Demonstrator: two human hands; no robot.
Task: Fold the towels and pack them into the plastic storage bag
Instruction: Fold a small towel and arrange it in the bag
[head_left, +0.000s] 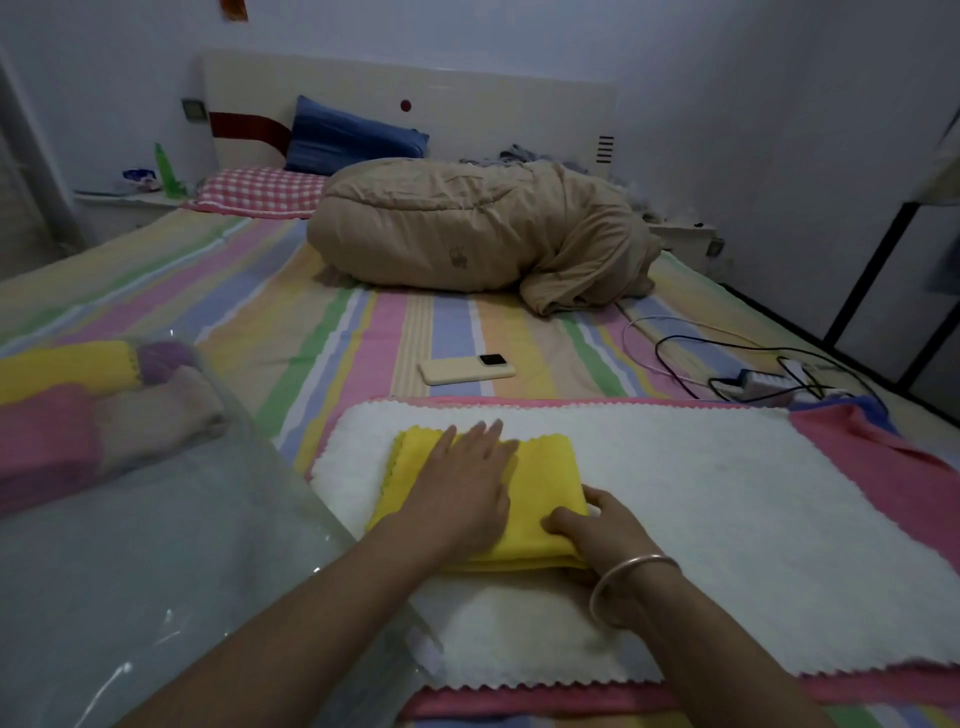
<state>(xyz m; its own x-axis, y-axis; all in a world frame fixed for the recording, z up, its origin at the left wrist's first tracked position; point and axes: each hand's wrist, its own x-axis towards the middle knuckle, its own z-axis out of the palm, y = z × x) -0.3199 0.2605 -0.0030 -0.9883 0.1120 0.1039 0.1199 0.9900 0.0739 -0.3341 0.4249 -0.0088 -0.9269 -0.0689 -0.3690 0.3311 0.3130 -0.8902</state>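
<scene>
A folded yellow towel (545, 467) lies on a spread white towel (701, 493), which covers a pink towel (893, 467) on the bed. My left hand (462, 478) presses flat on the yellow towel with straight fingers. My right hand (592, 525) grips the yellow towel's near right corner, thumb on top and fingers underneath; a metal bangle is on that wrist. At the left lies the clear plastic storage bag (130, 571), holding folded yellow, pink, purple and beige towels (78, 405).
A phone (467, 370) lies on the striped sheet beyond the towels. A power strip with tangled cables (763, 384) sits at the right. A beige rolled quilt (478, 234) and pillows lie near the headboard.
</scene>
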